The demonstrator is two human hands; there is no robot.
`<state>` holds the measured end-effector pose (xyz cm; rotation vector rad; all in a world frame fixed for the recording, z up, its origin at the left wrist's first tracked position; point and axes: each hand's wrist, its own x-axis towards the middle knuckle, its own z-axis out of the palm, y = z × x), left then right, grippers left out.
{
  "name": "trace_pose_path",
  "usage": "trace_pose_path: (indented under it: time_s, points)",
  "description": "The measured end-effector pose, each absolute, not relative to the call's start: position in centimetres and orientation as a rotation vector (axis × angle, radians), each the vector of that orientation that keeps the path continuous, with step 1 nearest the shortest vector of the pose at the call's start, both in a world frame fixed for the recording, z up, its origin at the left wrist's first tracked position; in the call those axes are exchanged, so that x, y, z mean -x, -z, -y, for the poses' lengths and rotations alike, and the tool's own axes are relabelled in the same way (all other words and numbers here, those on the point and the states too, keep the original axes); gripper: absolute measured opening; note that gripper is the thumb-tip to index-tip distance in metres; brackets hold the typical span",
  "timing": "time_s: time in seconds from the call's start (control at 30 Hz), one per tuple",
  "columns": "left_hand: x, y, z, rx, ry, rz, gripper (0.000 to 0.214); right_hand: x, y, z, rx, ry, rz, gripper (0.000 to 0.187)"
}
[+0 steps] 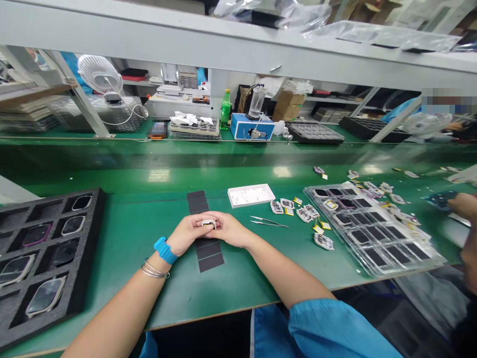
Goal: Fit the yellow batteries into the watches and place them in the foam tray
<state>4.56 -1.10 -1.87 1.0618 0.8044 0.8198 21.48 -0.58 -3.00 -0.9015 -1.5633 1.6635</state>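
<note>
- While both hands meet over the middle of the bench (141, 223), the left hand (187, 233) and right hand (230, 230) share 1 small pale casing (208, 223). The fingers of each hand are closed on it from opposite sides, and gripping from 2 sides seems to keep so little a piece steady.
- That casing sits just above a dark strip (210, 256) lying flat on the bench. Both wrists rest down beside the strip, which probably braces the hands for fine work.
- Tweezers (268, 222) lie free just to the right of the right hand, near enough to be taken without a stretch.
- A white tray (250, 195) stands just behind the tweezers. Loose casings (303, 214) with yellow tabs are scattered between it and a clear blister tray (428, 259) further right, so supply appears to sit on that side.
- On the left, a black foam tray (91, 233) holds larger glass-fronted pieces, each in its own pocket apart from its neighbours, likely to guard the faces.
- At the far right edge, another person's hand (462, 205) works over more parts.
</note>
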Motion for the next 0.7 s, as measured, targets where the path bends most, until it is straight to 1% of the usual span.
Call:
trace_pose_path:
  time_s: [0.13, 0.27, 0.4, 0.43, 0.5, 0.57, 0.6, 0.7]
  points:
    - [-4.6, 2.1, 1.0, -1.144, -0.922, -0.821, 0.036, -21.1, 2.8, 1.1, 0.924, -1.517, 1.621, 0.051]
    - [-4.6, 2.4, 0.7, -1.16, -0.926, -0.796, 0.037, -20.7, 2.9, 1.2, 0.985, -1.371, 1.659, 0.044]
    - [-5.0, 2.0, 0.5, -1.019, -0.998, -0.885, 0.043, -20.8, 3.4, 0.9, 1.101, -1.317, 1.538, 0.05]
    - [-5.0, 1.6, 0.4, -0.936, -1.054, -0.925, 0.043, -21.0, 3.4, 0.8, 1.119, -1.302, 1.497, 0.052]
    - [-4.3, 0.7, 0.3, -0.744, -1.232, -0.973, 0.037, -21.4, 3.1, 0.6, 1.129, -1.246, 1.419, 0.053]
    - [-2.5, -0.3, 0.4, -0.586, -1.417, -0.943, 0.028, -21.9, 2.5, 0.4, 1.118, -1.169, 1.35, 0.053]
    - [-1.3, -0.8, 0.7, -0.543, -1.483, -0.919, 0.027, -22.2, 2.2, 0.3, 1.111, -1.139, 1.325, 0.052]
    - [3.1, -1.6, 2.6, -0.611, -1.637, -0.97, 0.039, -22.5, 1.6, 0.2, 1.105, -1.086, 1.281, 0.049]
